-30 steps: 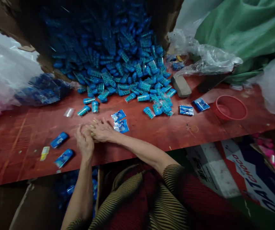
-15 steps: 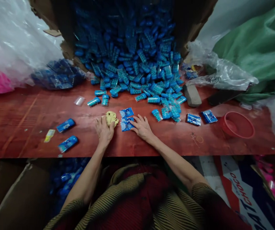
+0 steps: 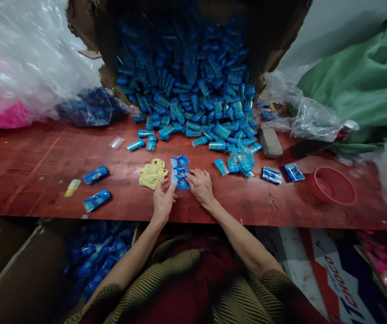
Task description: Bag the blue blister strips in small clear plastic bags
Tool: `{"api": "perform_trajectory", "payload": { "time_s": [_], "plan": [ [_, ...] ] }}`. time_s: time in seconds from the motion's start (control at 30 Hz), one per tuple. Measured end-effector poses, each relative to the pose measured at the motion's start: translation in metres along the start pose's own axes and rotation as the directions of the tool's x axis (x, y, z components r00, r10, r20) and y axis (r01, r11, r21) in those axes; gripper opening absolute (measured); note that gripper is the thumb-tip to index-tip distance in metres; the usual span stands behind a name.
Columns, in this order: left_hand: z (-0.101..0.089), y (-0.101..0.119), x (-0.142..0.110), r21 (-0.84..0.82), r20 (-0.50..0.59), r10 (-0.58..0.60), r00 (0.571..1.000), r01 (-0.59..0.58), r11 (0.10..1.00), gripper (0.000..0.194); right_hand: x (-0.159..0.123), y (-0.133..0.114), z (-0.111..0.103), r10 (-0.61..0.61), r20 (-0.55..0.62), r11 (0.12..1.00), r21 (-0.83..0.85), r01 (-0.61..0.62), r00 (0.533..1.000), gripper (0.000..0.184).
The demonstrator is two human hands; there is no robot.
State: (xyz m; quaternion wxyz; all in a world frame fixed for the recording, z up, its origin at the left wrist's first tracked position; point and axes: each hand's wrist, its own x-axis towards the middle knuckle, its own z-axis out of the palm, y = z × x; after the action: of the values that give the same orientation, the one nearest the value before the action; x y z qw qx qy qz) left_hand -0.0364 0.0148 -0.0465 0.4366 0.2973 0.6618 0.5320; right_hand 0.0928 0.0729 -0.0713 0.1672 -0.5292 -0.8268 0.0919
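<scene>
Small flat blue printed sleeves (image 3: 179,161) lie in a short overlapping column on the red tabletop. My right hand (image 3: 202,186) is at the right edge of the lower sleeves, its thumb and fingertips drawn together on that edge. At the lower left corner of the same sleeves is my left hand (image 3: 164,201), fingers loosely bent and apart, with nothing visible in it. A crumpled pale yellow bundle of rubber bands or cloth (image 3: 153,174) lies just beyond the left hand, apart from the grip of either hand.
Blue-capped clear bottles of beads (image 3: 193,108) spill from a torn carton (image 3: 284,36) at the back. Two sleeved bottles (image 3: 96,174) lie left. Rightward are two blue packs (image 3: 272,175), a grey block (image 3: 270,141) and a red basket (image 3: 335,200). Plastic bags (image 3: 88,108) flank the carton.
My left hand has left the yellow bundle and come right and nearer to me, beside the sleeves. My right hand's fingers have drawn in at the sleeves' edge. The view has shifted slightly.
</scene>
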Motion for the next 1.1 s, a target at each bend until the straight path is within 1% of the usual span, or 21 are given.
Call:
{"api": "perform_trajectory", "payload": {
  "time_s": [0.07,0.17,0.2,0.27,0.33,0.37,0.43,0.53,0.63,0.7,0.8,0.93,1.0,1.1],
  "plan": [
    [0.004,0.000,0.006,-0.029,-0.028,-0.004,1.000,0.003,1.000,0.040,0.002,-0.001,-0.004,-0.005,0.032,1.000,-0.018,0.006,0.999,0.030],
    [0.001,-0.003,0.012,-0.004,-0.027,0.026,0.999,-0.026,1.000,0.036,0.004,-0.004,-0.011,-0.026,0.059,1.000,0.000,0.026,0.998,0.034],
    [-0.002,-0.005,0.013,0.030,-0.042,0.065,0.997,-0.063,0.998,0.033,0.005,-0.005,-0.012,-0.035,0.058,0.999,0.007,0.035,0.998,0.038],
    [-0.010,-0.008,0.016,0.140,-0.084,0.197,0.977,-0.185,0.973,0.029,0.004,-0.007,-0.011,-0.054,0.064,0.999,0.003,0.054,0.997,0.041],
    [-0.016,-0.010,0.020,0.242,-0.090,0.316,0.945,-0.287,0.927,0.025,0.002,-0.009,-0.006,-0.062,0.085,0.998,-0.011,0.063,0.995,0.035],
    [-0.018,-0.010,0.022,0.259,-0.077,0.334,0.939,-0.305,0.917,0.024,0.002,-0.009,-0.003,-0.054,0.092,0.998,-0.013,0.056,0.994,0.031],
    [-0.020,-0.010,0.025,0.226,-0.045,0.304,0.952,-0.287,0.931,0.022,0.002,-0.009,0.001,-0.037,0.089,0.999,-0.008,0.038,0.995,0.028],
    [-0.018,-0.009,0.025,0.135,-0.009,0.234,0.972,-0.231,0.964,0.022,0.003,-0.006,0.003,-0.044,0.080,0.999,-0.006,0.044,0.996,0.029],
    [-0.013,-0.011,0.020,0.026,0.008,0.144,0.990,-0.144,0.989,0.024,0.005,-0.004,0.001,-0.061,0.082,0.998,-0.015,0.062,0.995,0.030],
    [-0.009,-0.013,0.017,-0.040,0.001,0.091,0.996,-0.091,0.995,0.028,0.006,-0.004,0.001,-0.058,0.082,0.998,-0.019,0.060,0.995,0.030],
    [-0.006,-0.012,0.015,-0.078,-0.022,0.032,0.999,-0.034,0.996,0.035,0.007,-0.003,0.001,-0.037,0.067,0.999,-0.004,0.038,0.997,0.030],
    [-0.001,-0.004,0.013,-0.116,-0.057,-0.046,0.997,0.039,0.992,0.048,0.006,-0.002,-0.004,0.041,-0.015,0.999,0.029,-0.041,0.999,0.030],
    [0.002,0.001,0.012,-0.151,-0.007,-0.082,0.997,0.080,0.985,0.052,0.003,-0.005,-0.010,0.045,-0.057,0.998,0.054,-0.042,0.997,0.030],
    [0.006,0.006,0.011,-0.208,0.133,-0.148,0.980,0.174,0.963,0.047,-0.001,-0.012,-0.021,0.002,-0.080,0.988,0.157,0.010,0.997,0.027]
  ]
}}
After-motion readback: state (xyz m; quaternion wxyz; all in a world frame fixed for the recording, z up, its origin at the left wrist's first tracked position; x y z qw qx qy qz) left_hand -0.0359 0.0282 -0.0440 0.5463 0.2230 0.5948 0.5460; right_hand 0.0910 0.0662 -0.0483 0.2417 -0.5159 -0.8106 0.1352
